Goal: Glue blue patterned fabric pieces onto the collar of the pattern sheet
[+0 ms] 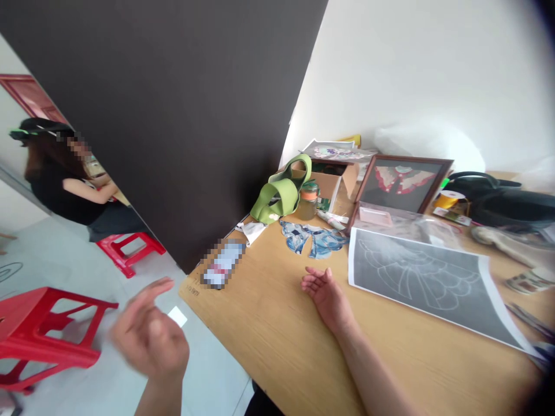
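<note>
My left hand [151, 335] is raised off the table's left edge, above the floor, slightly blurred. Its fingers are apart and partly bent, and nothing shows in it. Palm up, my right hand [327, 297] rests on the wooden table [277, 312] with loosely curled, empty fingers. Just beyond it lies a blue patterned cut-out piece [314, 238] with scalloped edges. To its right is a dark sheet with a white scalloped line drawing [416, 277]. A phone [223, 266], partly pixelated, lies near the table's left corner.
A green strap-like object [280, 196], a jar [308, 202], a cardboard box [332, 182] and a framed collar-shaped piece [401, 179] stand at the back. A dark partition [173, 115] rises behind. Red stools [47, 329] and a seated person [65, 179] are at left.
</note>
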Action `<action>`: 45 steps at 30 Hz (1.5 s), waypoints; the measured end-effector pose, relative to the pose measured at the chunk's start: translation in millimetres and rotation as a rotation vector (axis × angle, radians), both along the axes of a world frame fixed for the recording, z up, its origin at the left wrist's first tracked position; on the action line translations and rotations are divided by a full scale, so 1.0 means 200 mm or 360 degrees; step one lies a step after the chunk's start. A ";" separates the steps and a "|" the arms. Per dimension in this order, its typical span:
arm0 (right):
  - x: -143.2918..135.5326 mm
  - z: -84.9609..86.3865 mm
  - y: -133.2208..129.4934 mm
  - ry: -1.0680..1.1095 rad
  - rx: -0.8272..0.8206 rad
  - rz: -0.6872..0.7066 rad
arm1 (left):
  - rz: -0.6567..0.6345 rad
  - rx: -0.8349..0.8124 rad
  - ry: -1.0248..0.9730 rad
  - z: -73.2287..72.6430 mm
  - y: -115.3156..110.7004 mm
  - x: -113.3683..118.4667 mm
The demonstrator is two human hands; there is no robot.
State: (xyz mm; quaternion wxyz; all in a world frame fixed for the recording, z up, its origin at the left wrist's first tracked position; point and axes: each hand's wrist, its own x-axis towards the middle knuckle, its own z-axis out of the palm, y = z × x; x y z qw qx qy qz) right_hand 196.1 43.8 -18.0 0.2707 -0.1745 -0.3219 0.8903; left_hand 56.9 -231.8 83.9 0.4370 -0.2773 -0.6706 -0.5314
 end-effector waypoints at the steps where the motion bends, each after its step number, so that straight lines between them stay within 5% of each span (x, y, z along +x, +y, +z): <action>1: 0.00 0.00 0.00 -0.0003 0.0003 0.0003 | -0.0092 0.0030 0.0024 -0.05 0.01 -0.01; 7: 0.01 0.00 0.00 -0.0011 0.0043 0.0000 | -0.0052 -0.0671 -0.0439 -0.40 -0.02 -0.14; 12: 0.01 0.02 0.00 -0.0039 0.0059 0.0005 | 0.0023 -0.0807 -0.0480 -0.52 -0.03 -0.21; 21: 0.01 0.02 0.00 -0.0064 0.0019 0.0016 | -0.0028 -0.0737 -0.0394 -0.61 -0.02 -0.23; 45: 0.01 0.02 0.00 -0.0072 0.0043 0.0014 | -0.0079 -0.0894 -0.0389 -0.60 -0.02 -0.24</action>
